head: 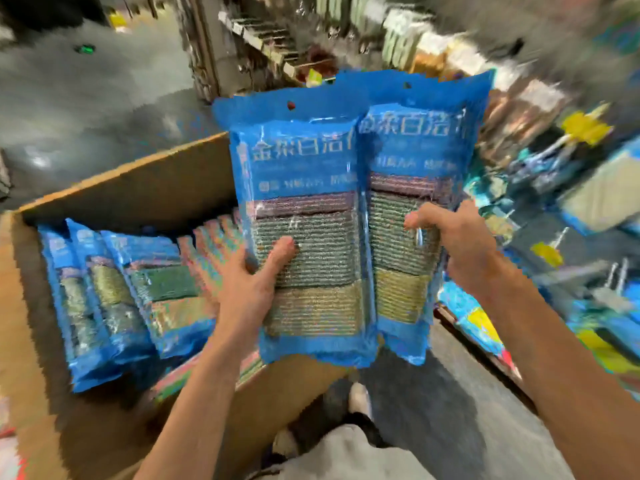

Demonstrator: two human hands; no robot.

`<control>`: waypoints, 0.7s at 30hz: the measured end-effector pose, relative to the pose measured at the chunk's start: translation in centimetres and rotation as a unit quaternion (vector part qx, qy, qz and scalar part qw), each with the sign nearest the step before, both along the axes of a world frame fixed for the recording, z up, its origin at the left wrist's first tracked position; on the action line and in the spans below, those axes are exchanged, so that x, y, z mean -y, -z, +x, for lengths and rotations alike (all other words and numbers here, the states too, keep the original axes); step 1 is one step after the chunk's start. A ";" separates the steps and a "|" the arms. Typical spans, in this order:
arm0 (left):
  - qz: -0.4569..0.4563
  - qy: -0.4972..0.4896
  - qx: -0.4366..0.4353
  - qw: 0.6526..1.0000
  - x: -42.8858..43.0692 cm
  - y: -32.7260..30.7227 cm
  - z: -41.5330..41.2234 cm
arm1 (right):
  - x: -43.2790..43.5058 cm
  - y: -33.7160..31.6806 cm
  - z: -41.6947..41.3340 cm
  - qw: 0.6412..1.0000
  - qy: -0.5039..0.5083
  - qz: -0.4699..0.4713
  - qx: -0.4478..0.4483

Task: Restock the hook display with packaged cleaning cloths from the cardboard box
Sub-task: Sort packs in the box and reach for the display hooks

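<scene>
Each raised hand, left (254, 289) and right (460, 244), grips one upright blue cloth pack (304, 216)

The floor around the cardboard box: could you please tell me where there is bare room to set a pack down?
Bare floor lies between the box and the low display on the right, by the shoe, and more beyond the box's far wall. Inside the box the packs stand crowded.

Two blue packs of cleaning cloths are up: the left pack (311, 202) in the left hand (252, 285), the right pack (415, 161) in the right hand (460, 244). One cardboard box (138, 181) holds three boxed packs (114, 296) that are clear to see. The packs behind them are too blurred to count.
</scene>
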State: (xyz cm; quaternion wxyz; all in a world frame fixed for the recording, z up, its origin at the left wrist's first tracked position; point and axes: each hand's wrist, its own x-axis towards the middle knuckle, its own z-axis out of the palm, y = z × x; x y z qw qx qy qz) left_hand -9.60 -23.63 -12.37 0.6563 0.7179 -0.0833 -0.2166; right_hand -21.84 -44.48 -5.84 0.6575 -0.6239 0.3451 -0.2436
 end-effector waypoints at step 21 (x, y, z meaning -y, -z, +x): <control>-0.223 0.344 0.169 0.897 44.6 -15.1 -27.6 | 29.7 -16.4 -34.6 0.947 0.291 -0.135 0.020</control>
